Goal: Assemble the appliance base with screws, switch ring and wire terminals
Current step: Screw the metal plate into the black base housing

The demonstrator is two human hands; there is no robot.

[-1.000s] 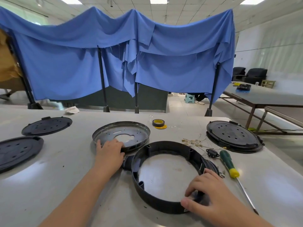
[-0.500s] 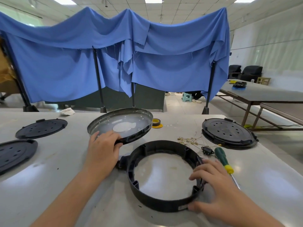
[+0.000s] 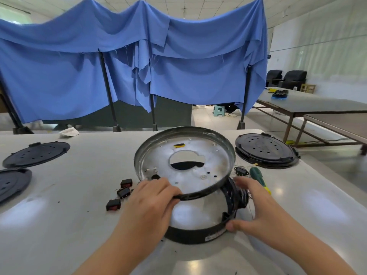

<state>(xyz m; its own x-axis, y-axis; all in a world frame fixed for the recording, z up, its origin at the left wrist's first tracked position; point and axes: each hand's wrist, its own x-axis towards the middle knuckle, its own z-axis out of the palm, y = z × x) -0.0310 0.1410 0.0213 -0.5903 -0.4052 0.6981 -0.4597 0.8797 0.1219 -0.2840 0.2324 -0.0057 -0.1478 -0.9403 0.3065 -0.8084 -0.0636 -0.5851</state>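
A small pale label sits on the outer wall of the black plastic ring, just left of the right hand's thumb; its print is too blurred to read. The left hand grips the near rim of the round, shallow, dull-silver metal pan, fingers curled over the edge, holding it tilted above the ring. The pan has a large lobed cut-out in the middle and small punched holes around it. The right hand clasps the ring's right side, thumb pressed on the outer wall, fingers spread over the top edge. The ring rests on the smooth white table. Left of the left hand lie three small black rocker switches with red faces. Beyond the right hand's fingers lies a green-and-yellow-handled screwdriver, and farther off a perforated black round plastic cover.
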